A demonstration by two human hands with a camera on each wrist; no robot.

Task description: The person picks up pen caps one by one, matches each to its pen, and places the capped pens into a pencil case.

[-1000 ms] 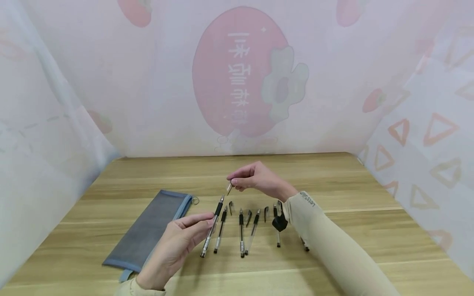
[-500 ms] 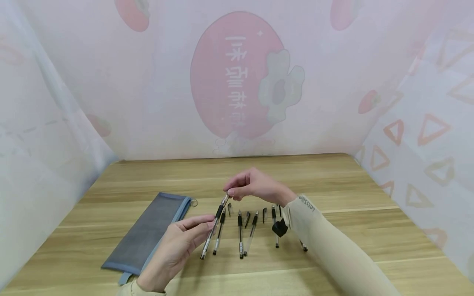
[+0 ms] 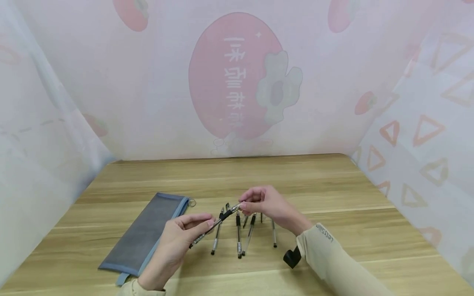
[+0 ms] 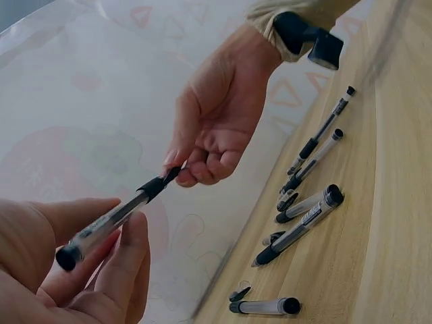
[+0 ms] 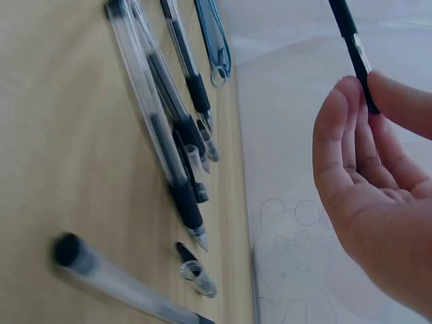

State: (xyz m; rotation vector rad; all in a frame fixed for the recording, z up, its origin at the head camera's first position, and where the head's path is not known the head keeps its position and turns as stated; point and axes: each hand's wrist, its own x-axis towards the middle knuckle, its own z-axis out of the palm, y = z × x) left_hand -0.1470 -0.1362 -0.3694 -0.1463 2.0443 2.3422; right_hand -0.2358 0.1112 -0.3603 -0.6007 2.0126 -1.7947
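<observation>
My left hand [image 3: 174, 238] pinches the clear barrel of a gel pen [image 4: 111, 226] between thumb and fingers, above the table. The pen has a black grip [image 3: 226, 214] and slants up to the right. At its tip end, my right hand [image 3: 269, 205] pinches a clear cap with a black clip [image 5: 368, 94], which sits over the tip. Below the hands lie several uncapped pens, among them one pen [image 3: 238, 238] in the middle and another [image 3: 217, 236] to its left. Loose caps [image 5: 198, 278] lie by their tips, partly hidden by my right hand in the head view.
A grey mesh pouch [image 3: 142, 234] with blue edging and a ring [image 3: 192, 203] lies left on the wooden table [image 3: 296, 176]. A black wrist mount [image 3: 292, 257] hangs under the right sleeve. Printed cloth [image 3: 166, 102] hangs behind the table and on both sides.
My right hand has brought the cap down onto the pen tip, then moved right and lower. The pen has swung from steep to a flatter slant. The left hand keeps its hold.
</observation>
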